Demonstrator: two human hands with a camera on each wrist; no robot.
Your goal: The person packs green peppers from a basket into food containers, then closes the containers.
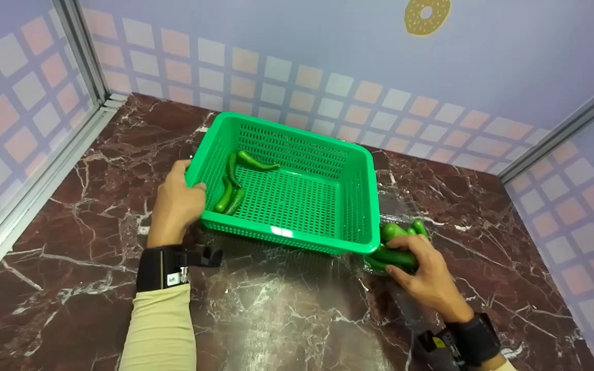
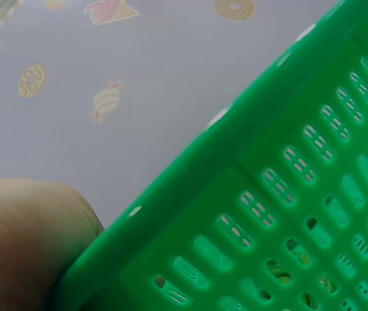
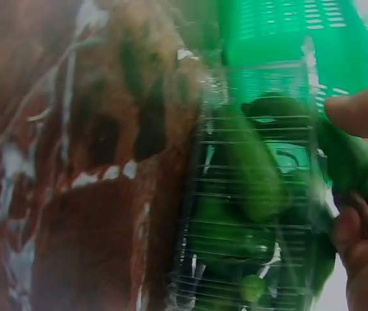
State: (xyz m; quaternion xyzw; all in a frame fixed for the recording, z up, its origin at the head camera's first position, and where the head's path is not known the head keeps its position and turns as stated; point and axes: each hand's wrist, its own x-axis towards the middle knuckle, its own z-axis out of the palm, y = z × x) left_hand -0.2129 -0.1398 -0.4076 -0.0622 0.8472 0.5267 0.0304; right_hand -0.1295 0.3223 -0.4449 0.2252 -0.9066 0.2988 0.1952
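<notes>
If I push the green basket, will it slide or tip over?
Probably slide: the green basket is wide and low on the smooth marble table. It likely feels light, being perforated plastic holding only a few green peppers. The left hand gripping its rim would steady it.

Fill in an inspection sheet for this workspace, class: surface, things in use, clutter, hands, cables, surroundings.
Surface: dark red marble-pattern table.
Things in use: green basket holding green peppers; clear plastic tray of more peppers beside the basket.
Clutter: nothing seen.
Hands: left hand grips the basket's rim; right hand holds a pepper at the tray.
Cables: nothing seen.
Surroundings: checked wall panels with a doughnut picture.
</notes>
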